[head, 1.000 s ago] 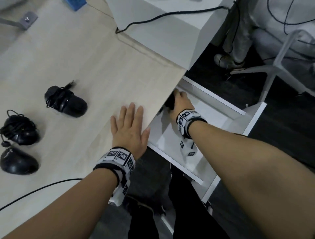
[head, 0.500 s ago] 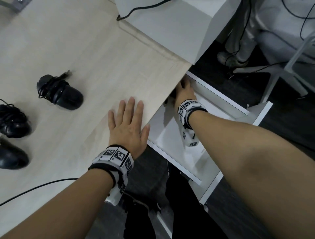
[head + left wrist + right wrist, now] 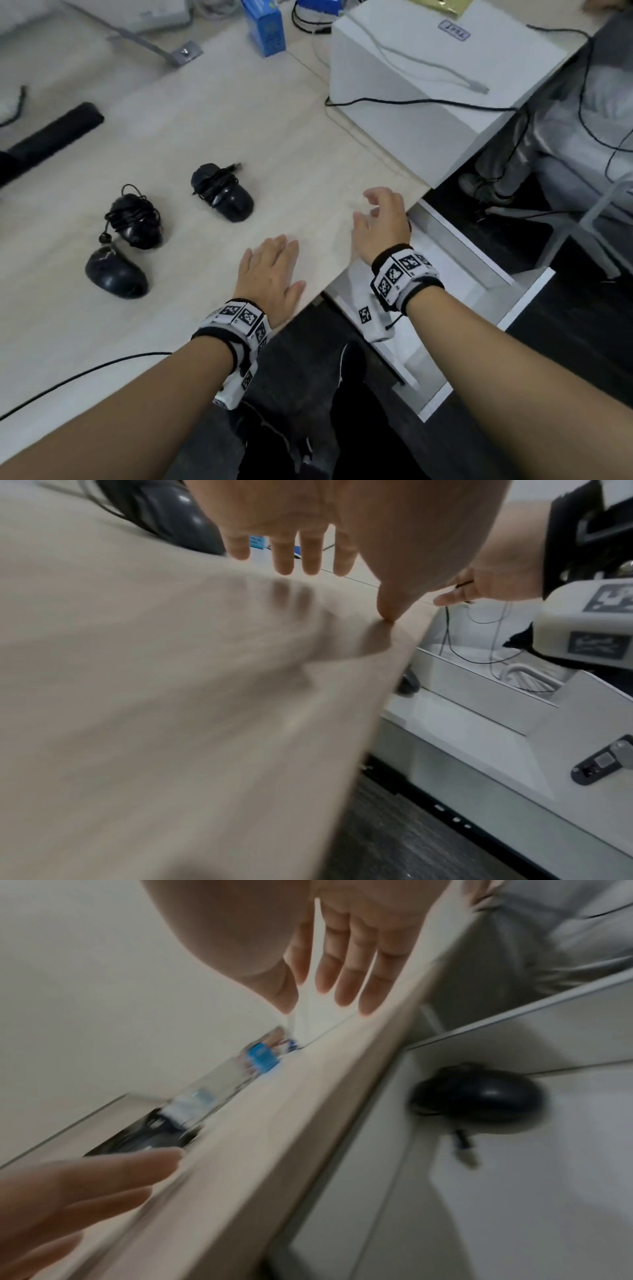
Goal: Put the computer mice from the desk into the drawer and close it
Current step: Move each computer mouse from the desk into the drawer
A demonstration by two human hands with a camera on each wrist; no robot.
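Observation:
Three black computer mice lie on the light wood desk (image 3: 239,113): one with its cable wound round it (image 3: 222,195), a second wrapped one (image 3: 137,221), and a third (image 3: 114,274) nearest the front edge. A fourth black mouse (image 3: 479,1096) lies inside the open white drawer (image 3: 479,270), under the desk edge. My left hand (image 3: 270,270) rests flat on the desk near its corner, fingers straight. My right hand (image 3: 380,219) hovers empty over the desk edge above the drawer, fingers loosely spread.
A white box (image 3: 428,75) with cables across it stands at the back right of the desk. A blue carton (image 3: 267,27) stands behind, and a black wrist rest (image 3: 51,137) lies at the left. A black cable (image 3: 85,373) crosses the front edge. A seated person's legs (image 3: 548,137) are beyond the drawer.
My right hand has come up out of the drawer, leaving the mouse inside, and is now over the desk edge. The left hand has stayed flat on the desk.

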